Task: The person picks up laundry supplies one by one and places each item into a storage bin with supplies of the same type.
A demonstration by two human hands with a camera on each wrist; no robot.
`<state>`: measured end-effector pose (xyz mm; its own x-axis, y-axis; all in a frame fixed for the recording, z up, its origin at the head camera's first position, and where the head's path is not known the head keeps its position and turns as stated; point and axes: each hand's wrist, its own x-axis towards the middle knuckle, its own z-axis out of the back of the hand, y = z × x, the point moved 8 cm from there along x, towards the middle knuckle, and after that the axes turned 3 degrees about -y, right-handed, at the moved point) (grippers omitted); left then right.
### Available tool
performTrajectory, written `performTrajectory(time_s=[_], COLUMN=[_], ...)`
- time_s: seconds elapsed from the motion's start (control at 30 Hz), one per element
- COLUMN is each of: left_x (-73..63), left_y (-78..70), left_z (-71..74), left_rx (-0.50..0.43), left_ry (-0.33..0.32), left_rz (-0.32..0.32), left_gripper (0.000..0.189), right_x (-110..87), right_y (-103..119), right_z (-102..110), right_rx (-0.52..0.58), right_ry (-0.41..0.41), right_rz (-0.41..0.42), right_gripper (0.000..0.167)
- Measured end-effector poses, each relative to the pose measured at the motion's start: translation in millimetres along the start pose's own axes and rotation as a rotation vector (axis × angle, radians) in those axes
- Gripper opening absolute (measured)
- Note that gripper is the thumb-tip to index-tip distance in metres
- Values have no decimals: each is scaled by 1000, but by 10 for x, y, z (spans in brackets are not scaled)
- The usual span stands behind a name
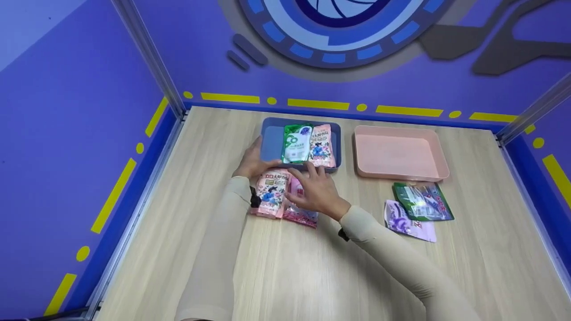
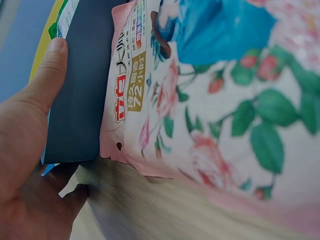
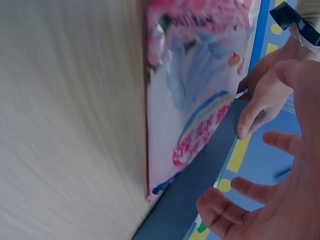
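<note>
Blue bin (image 1: 271, 139) sits just above the middle of the frame, two packets (image 1: 296, 149) inside. Left hand (image 1: 253, 161) has its near left corner gripped; right hand's (image 1: 317, 191) loose, fingers spread, by the near rim.

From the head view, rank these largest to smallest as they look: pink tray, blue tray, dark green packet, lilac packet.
1. Pink tray and blue tray: too alike to rank
2. Dark green packet
3. Lilac packet, partly covered, judged by what shows
</note>
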<state>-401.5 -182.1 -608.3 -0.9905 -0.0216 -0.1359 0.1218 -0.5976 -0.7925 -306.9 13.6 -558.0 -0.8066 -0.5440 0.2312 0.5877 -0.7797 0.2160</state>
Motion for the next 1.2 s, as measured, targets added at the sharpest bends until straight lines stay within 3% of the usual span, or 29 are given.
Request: performTrajectory(time_s=[0.23, 0.4, 0.63, 1.2], left_x=[22, 7, 2, 7], left_y=[-29, -20, -19, -17], left_z=[0, 3, 2, 3], left_rx=[39, 36, 36, 18], left_ry=[-2, 1, 0, 8], left_rz=[-64, -35, -28, -38], left_gripper=[116, 118, 118, 117], right_x=[-108, -168, -262, -407], right_y=[7, 8, -18, -12], right_z=[-58, -80, -160, -237], right_rx=[-1, 22, 16, -40], right_ry=[-6, -16, 61, 44], right_rz=[-45, -84, -182, -251], right_gripper=[74, 77, 81, 80])
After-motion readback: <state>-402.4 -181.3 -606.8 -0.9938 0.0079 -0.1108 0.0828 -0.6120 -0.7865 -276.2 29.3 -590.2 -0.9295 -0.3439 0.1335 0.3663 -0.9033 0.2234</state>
